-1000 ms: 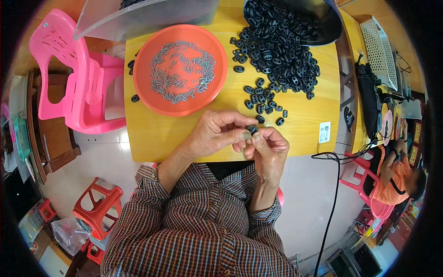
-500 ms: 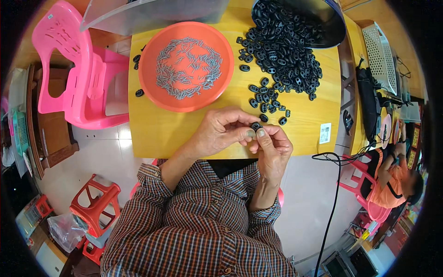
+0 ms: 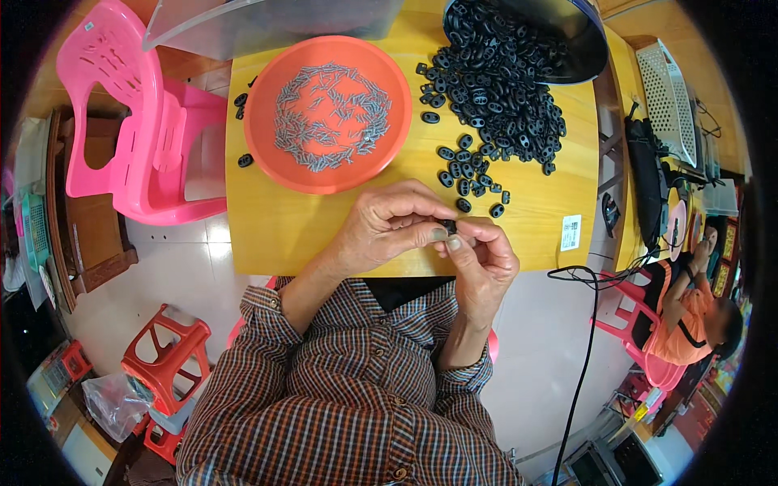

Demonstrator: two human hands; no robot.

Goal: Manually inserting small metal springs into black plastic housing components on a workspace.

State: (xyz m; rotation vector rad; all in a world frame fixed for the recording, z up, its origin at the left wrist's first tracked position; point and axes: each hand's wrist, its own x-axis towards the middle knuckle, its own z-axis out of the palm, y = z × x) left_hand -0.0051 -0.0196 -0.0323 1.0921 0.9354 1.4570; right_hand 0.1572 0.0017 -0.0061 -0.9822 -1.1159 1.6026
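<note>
Near the table's front edge, my left hand (image 3: 387, 227) and my right hand (image 3: 481, 257) meet, both pinching one small black two-holed plastic piece (image 3: 449, 227) between thumbs and fingertips. Fingers hide much of that piece, and I cannot tell whether a screw is in it. Beyond my left hand lies a round orange-red basin (image 3: 267, 166) with many small grey screws (image 3: 369, 109) scattered over its bottom. Ahead of my right hand several loose black pieces (image 3: 463, 205) of the same kind lie on the yellow table (image 3: 308, 235), leading up to a large heap (image 3: 502, 105).
The heap spills from a tipped dark tub (image 3: 596, 49) at the far right. A translucent bin (image 3: 267, 28) stands at the far left, beside a pink chair (image 3: 150, 146). A black cable (image 3: 579, 364) hangs at the right; another person (image 3: 689, 316) sits beyond it.
The black piece has been turned between my fingertips and sits slightly lower. My right hand has shifted a little to the right, its thumb lower; my left hand has barely moved.
</note>
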